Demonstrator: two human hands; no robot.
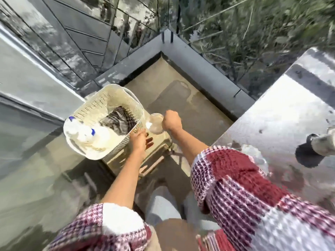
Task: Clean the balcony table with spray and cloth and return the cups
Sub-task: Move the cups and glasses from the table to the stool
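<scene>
A cream perforated basket (87,107) stands on a beige stool (155,160) on the balcony floor. Inside it lie a white spray bottle (85,133) with blue parts and a grey striped cloth (116,120). My left hand (138,140) rests on the basket's near right rim, fingers apart. My right hand (171,121) is closed on the handle of a clear glass cup (156,123), held just to the right of the basket above the stool. The shiny balcony table (282,113) fills the right side of the view.
A dark round object with a pale top (315,149) sits at the table's right edge. Glass railings (217,42) meet at the far corner over a grey kerb, with greenery beyond. A wet patch marks the floor (174,95). A sliding door frame runs along the left.
</scene>
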